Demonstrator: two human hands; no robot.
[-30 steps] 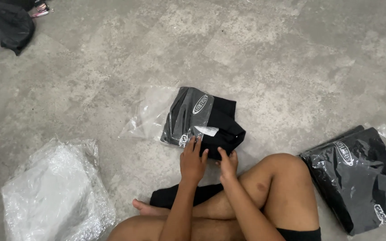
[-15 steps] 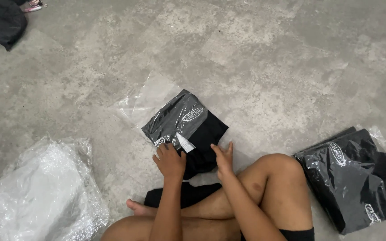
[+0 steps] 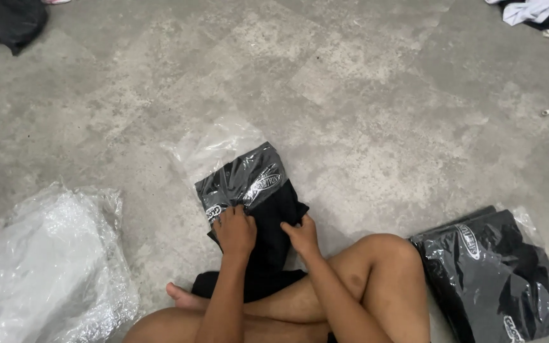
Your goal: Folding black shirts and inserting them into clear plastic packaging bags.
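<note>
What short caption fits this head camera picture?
Both hands, left hand and right hand, push a folded black garment into a clear plastic bag.

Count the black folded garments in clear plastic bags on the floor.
2: one bagged garment under both hands, half out of its bag; one bagged stack right of the knee, possibly holding several.

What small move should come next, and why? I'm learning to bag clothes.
Probably push the folded black garment deeper into the clear plastic bag: only its far end is inside, the near end sticks out under the left hand and right hand.
</note>
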